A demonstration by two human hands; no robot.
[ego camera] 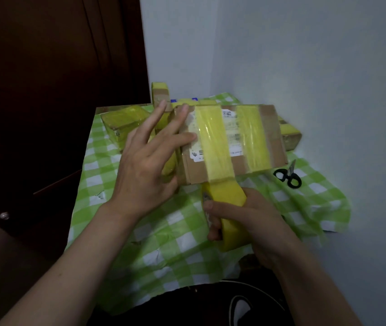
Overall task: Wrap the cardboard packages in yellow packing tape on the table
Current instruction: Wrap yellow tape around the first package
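our left hand (145, 165) presses straight, spread fingers on the left end of the cardboard package (232, 142), which tilts toward us over the green checked tablecloth (163, 243). our right hand (246, 220) curls round the yellow tape roll (228, 208) at the package's near edge, its strip running up over the box. a taped parcel (122, 124) crowds in behind at left. black scissors (287, 176) lie to the right.

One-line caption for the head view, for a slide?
Left hand steadies a cardboard package; right hand grips the yellow tape roll feeding a strip onto it; scissors lie nearby.
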